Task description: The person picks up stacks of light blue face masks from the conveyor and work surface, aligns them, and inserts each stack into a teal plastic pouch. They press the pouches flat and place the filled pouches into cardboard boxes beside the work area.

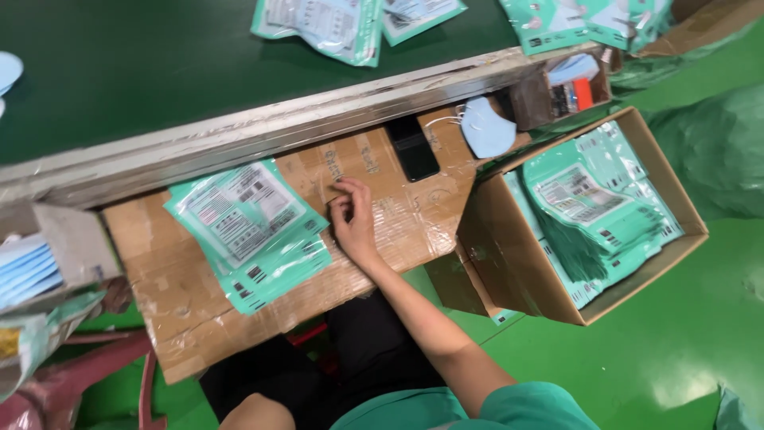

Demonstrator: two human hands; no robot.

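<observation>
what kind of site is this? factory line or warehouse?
Likely a factory packing line for face masks: a dark green conveyor belt carries teal packets, a cardboard box is filled with the same packets, and the right hand rests on a taped cardboard worktop.

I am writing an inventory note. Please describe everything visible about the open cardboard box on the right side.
The cardboard box is plain brown, open at the top and tilted toward the person. It stands on the green floor beside the cardboard work board. It is filled with a stack of flat teal packets with white printed labels. No hand touches it.
</observation>
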